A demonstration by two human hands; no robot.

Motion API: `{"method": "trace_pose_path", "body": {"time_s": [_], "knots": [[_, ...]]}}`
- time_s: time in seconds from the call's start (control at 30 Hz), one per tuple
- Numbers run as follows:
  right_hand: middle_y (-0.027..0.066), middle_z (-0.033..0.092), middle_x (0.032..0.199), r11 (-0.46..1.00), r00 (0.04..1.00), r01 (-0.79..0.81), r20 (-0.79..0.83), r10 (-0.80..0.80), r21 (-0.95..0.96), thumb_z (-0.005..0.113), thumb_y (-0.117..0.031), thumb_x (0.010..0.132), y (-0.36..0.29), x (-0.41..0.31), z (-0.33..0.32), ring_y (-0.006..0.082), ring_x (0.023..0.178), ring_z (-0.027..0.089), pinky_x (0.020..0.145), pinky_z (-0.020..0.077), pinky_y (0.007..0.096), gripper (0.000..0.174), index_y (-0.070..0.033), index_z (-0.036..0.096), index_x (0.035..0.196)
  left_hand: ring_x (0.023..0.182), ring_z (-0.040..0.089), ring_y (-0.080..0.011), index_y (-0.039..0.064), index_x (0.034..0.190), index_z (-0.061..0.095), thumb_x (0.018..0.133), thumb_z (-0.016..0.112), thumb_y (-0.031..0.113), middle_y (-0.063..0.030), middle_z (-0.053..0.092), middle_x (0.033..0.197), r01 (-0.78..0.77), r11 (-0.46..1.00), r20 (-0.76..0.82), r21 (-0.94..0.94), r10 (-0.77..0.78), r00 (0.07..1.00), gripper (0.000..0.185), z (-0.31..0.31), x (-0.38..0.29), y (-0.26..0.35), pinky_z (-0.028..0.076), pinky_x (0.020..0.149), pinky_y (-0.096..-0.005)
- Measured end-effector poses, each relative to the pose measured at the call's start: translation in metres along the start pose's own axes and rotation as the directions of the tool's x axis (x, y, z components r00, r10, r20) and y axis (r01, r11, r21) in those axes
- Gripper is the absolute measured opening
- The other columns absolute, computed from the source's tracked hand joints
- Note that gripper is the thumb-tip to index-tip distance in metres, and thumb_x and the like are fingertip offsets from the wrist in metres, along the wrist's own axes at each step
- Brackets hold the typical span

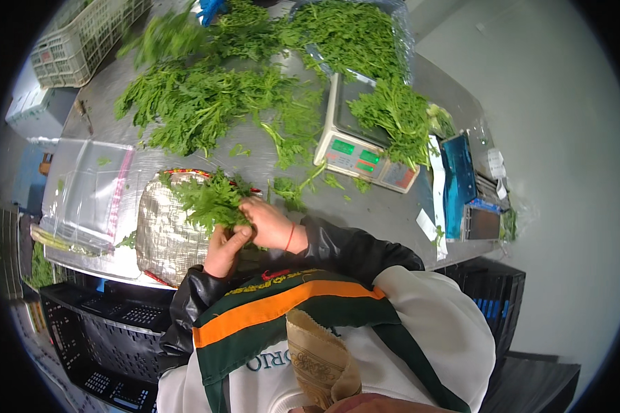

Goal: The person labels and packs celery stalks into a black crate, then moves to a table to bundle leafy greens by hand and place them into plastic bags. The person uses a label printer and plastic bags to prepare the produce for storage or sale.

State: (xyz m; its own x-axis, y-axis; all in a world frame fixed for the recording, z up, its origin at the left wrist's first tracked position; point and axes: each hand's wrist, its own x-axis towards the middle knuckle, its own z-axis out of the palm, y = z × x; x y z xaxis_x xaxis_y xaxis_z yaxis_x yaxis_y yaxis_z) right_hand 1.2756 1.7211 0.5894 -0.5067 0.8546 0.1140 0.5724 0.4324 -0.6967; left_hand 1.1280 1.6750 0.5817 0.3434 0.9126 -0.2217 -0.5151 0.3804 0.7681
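Note:
My left hand [225, 250] and my right hand [269, 223] meet just in front of me, both gripping a small bunch of leafy greens [206, 199] with feathery leaves. The leaves point left, over a silver woven pad [165, 222] with a patterned red and yellow edge. Fingers hide most of the stems. Loose sprigs [289, 192] lie on the metal table beyond my right hand. Behind them spreads a large heap of the same greens [201, 103]. A digital scale [336, 149] with lit green displays carries another bunch [392, 111] on its pan.
Clear plastic bags [85, 186] lie at left, near a knife-like tool [83, 116]. A plastic-lined container of greens [351, 31] and a white crate [64, 57] stand at the back. Right of the scale are paper strips [438, 196] and a blue case [459, 180]. Black crates [108, 330] stand below.

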Motion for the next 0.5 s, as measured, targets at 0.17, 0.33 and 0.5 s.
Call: {"method": "trace_pose_path", "body": {"time_s": [0.17,0.33,0.5], "knots": [[0.0221,0.06,0.095,0.921,0.975,-0.214,0.018,0.22,0.326,0.059,-0.017,0.077,0.006,-0.009,-0.052,0.0358,0.083,0.059,0.072,0.0476,0.0412,0.034,0.005,0.053,0.101,0.117,0.045,-0.0198,-0.003,0.131,0.035,0.085,0.06,0.007,-0.0128,0.046,0.126,-0.054,0.991,0.06,0.125,0.046,0.997,0.054,0.014,0.0,-0.004,0.035,0.098,-0.0318],[0.0104,0.063,0.072,0.848,0.813,-0.506,-0.417,0.407,-0.159,0.059,-0.019,0.082,0.043,-0.019,-0.213,0.0174,0.059,0.055,0.052,0.0429,0.0345,0.024,0.003,0.061,0.092,0.099,0.057,-0.0202,0.002,0.118,0.051,0.082,0.063,0.008,-0.0099,0.056,0.114,0.046,0.792,-0.046,0.609,-0.022,0.999,0.039,-0.015,-0.008,0.012,0.047,0.082,-0.0287],[0.0143,0.063,0.082,0.431,0.595,-0.596,-0.733,-0.329,-0.678,0.059,-0.016,0.076,0.104,-0.029,-0.356,0.0297,0.071,0.064,0.06,0.0491,0.0424,0.02,-0.002,0.057,0.091,0.095,0.055,-0.0347,0.005,0.108,0.05,0.063,0.076,0.02,-0.016,0.054,0.103,0.085,-0.02,-0.086,0.996,-0.024,0.996,0.054,-0.028,-0.02,0.002,0.047,0.081,-0.0395]]}}
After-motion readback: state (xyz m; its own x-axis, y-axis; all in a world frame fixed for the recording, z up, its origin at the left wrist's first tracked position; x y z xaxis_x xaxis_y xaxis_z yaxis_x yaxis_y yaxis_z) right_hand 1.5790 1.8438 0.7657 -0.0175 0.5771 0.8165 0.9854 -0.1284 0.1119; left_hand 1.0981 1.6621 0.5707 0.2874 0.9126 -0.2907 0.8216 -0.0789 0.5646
